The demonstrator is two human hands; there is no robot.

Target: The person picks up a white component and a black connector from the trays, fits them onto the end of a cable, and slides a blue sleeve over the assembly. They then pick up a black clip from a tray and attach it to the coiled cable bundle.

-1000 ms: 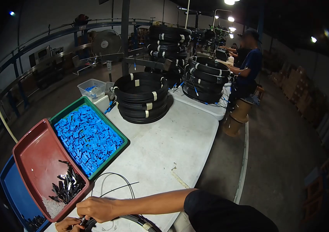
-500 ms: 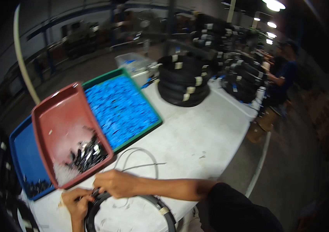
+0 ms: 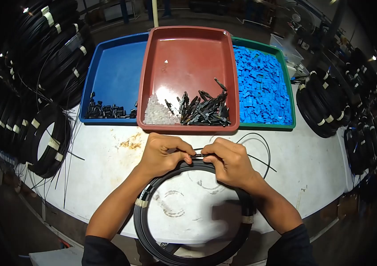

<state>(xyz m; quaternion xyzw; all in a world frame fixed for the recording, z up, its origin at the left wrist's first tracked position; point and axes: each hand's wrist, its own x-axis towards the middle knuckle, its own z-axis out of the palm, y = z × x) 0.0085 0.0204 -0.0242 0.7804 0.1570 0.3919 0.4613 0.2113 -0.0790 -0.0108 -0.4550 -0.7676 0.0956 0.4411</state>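
A coil of black cable (image 3: 140, 221), bound with pale tape, lies on the white table and hangs over its near edge. At its far side my left hand (image 3: 165, 153) pinches one end of a small dark connector-like piece (image 3: 199, 155) between thumb and fingers. My right hand (image 3: 229, 160) is closed on the other end of that piece, with the fingertips of both hands almost meeting. The fingers hide much of the piece. Beyond my right hand, a thin loose cable (image 3: 269, 155) curls out across the table.
A red tray (image 3: 188, 32) holds black slim parts (image 3: 204, 108) and small clear pieces (image 3: 159, 113). Left is a blue tray (image 3: 113, 44) with black bits; right, a green tray (image 3: 289, 97) of blue tags (image 3: 264, 88). Cable coils stand at left (image 3: 49, 146) and right (image 3: 323, 104).
The view has swung left, so the trays now stand straight ahead and the left-hand coils show. Both hands stay together at the coil's far side.
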